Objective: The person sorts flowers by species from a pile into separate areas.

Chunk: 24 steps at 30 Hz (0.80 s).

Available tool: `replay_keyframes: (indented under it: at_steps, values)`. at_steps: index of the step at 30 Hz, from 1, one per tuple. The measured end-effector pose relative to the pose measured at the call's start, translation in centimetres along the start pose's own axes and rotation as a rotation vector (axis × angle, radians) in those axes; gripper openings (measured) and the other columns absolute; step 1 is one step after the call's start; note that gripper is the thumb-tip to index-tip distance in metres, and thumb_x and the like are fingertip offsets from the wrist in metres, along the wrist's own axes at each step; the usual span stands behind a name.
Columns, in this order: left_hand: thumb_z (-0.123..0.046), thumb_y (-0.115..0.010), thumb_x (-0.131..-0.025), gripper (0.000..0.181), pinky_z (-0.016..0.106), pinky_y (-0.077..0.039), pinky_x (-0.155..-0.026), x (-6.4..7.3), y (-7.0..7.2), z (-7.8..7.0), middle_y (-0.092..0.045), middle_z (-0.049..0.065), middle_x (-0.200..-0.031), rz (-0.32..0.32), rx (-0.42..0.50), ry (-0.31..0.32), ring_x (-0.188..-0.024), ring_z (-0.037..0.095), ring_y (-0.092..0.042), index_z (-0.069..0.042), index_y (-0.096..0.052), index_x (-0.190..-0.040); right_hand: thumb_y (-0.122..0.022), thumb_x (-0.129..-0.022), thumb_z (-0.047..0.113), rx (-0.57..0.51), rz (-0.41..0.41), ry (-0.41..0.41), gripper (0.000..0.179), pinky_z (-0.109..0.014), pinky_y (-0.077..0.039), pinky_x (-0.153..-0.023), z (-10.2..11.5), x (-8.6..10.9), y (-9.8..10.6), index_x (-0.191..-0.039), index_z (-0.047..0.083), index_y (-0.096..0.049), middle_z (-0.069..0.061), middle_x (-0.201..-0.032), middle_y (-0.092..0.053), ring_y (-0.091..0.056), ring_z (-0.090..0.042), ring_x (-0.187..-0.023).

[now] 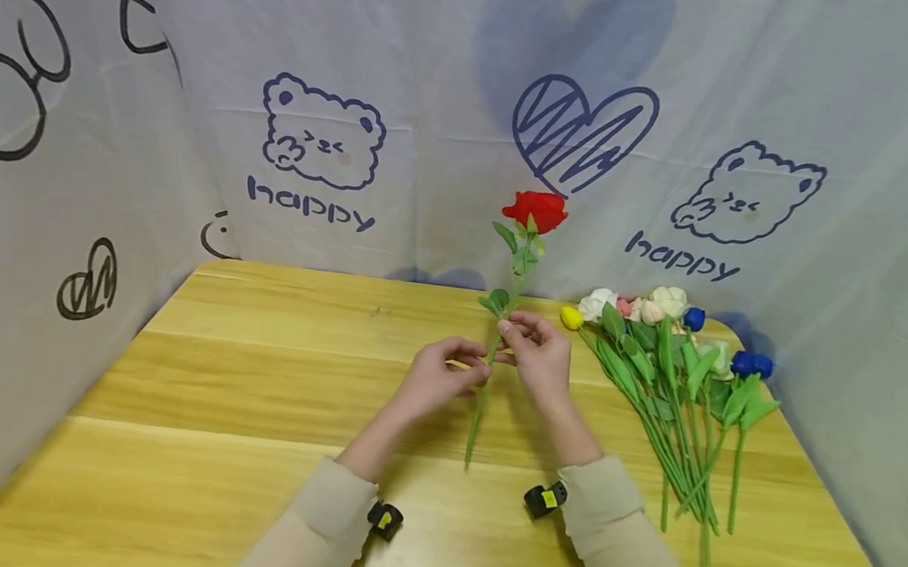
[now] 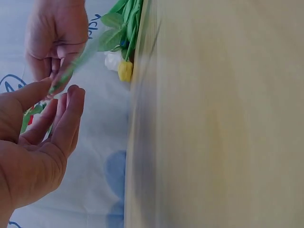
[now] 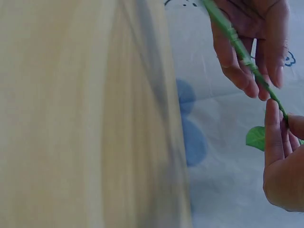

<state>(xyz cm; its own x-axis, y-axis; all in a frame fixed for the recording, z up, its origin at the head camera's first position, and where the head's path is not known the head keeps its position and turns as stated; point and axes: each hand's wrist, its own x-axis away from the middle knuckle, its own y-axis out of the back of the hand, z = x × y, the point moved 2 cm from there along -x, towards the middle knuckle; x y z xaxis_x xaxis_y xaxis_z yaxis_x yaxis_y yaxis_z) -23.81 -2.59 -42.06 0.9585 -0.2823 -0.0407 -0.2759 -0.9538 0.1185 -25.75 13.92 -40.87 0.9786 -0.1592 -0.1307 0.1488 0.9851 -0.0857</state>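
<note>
A red artificial rose [image 1: 537, 213] stands nearly upright above the table, its long green stem leaning slightly. My right hand [image 1: 541, 357] pinches the stem below the lower leaves, between thumb and fingertips. Just left of the stem and lower down is my left hand [image 1: 439, 375], its fingers loosely bent. In the right wrist view the green stem [image 3: 232, 38] passes across the left hand [image 3: 251, 42], whose thumb and fingers stand apart. Whether the left fingertips touch the stem I cannot tell. The left wrist view shows the rose's head mostly hidden behind the left hand [image 2: 42, 137].
Several artificial flowers lie in a pile on the right of the wooden table [image 1: 232, 393], among them a yellow tulip [image 1: 571, 318], white blooms [image 1: 669, 302] and blue ones [image 1: 751, 364]. Their stems point toward the front. A printed cloth [image 1: 446, 91] hangs behind the table.
</note>
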Motion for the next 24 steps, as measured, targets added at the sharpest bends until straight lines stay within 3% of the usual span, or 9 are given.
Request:
replay_keyframes:
  at_steps: [13, 24]
  values:
    - [0.002, -0.071, -0.096, 0.018, 0.04, -0.065, -0.069, -0.26, 0.0, 0.26, -0.073, 0.019, -0.105, -0.005, 0.003, 0.029, -0.085, 0.023, -0.075, 0.005, -0.071, -0.113, -0.072, -0.096, -0.002, -0.053, 0.026, -0.023, 0.024, -0.033, -0.065, -0.074, -0.73, -0.25, -0.04, -0.118, -0.011, -0.067, -0.004, -0.088, -0.068, -0.071, -0.014, -0.076]
    - [0.003, -0.071, -0.095, 0.017, 0.043, -0.065, -0.068, -0.13, 0.08, 0.03, -0.074, 0.015, -0.1, -0.021, -0.019, 0.023, -0.08, 0.023, -0.074, 0.003, -0.071, -0.112, -0.072, -0.096, -0.003, -0.087, 0.115, -0.077, 0.032, -0.036, -0.065, -0.08, -0.65, -0.52, 0.54, -0.125, -0.011, -0.064, -0.006, -0.097, -0.068, -0.072, -0.015, -0.08]
